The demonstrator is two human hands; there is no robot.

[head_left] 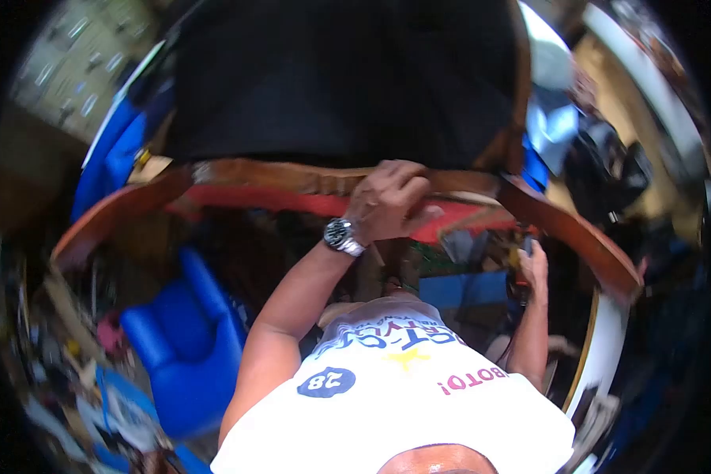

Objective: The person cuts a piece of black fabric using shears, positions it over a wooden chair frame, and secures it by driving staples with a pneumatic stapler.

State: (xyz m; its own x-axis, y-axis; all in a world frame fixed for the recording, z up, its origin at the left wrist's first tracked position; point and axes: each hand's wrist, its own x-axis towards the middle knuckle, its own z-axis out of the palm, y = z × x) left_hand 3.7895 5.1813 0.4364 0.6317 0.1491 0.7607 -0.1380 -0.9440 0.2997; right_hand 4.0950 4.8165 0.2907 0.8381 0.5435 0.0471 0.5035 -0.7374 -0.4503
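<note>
A wooden chair frame (284,177) with curved legs spans the view in front of me, with black fabric (340,79) stretched across its far side. My left hand (389,199), a metal watch on its wrist, has its fingers curled over the middle of the wooden rail. Red material (276,199) runs along the rail's near side. Near the right curved leg (577,233), my right hand (536,267) is closed around a small dark and orange tool (523,272). Blur and the hand hide the tool's exact kind.
A blue padded seat (186,347) stands low on the left, with mixed clutter around it. A blue flat piece (462,290) lies below the rail. Dark bag-like items (608,166) sit at the right. A patterned surface (79,63) shows at upper left.
</note>
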